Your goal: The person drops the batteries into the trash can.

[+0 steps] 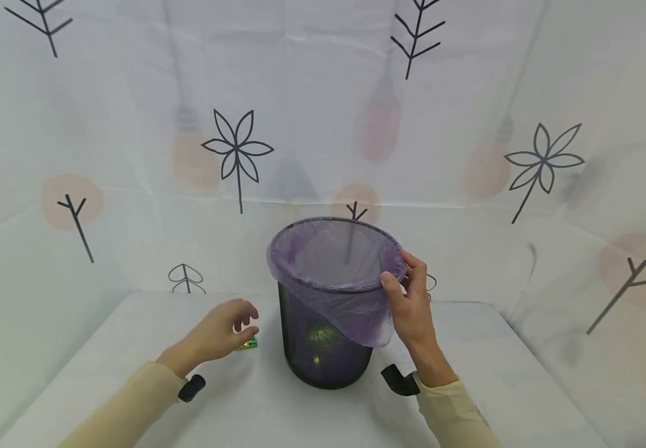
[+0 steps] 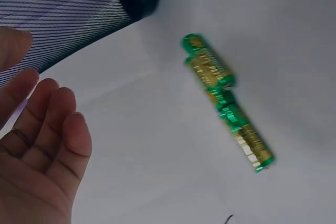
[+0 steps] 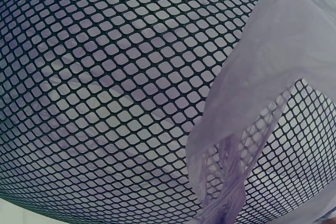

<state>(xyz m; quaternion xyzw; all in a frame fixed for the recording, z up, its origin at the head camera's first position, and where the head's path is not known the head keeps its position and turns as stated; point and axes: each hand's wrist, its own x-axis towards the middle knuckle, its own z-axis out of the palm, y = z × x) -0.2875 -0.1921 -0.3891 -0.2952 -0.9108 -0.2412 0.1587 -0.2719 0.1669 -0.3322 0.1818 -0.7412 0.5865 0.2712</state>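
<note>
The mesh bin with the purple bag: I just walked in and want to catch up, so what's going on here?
A person's right hand grips the rim of the black mesh bin, where a purple bag is folded over it. The left hand holds nothing, its fingers loosely curled, near small green-and-gold cylinders, perhaps batteries, lying on the white table. The bag lines the bin and hangs partly outside.
</note>
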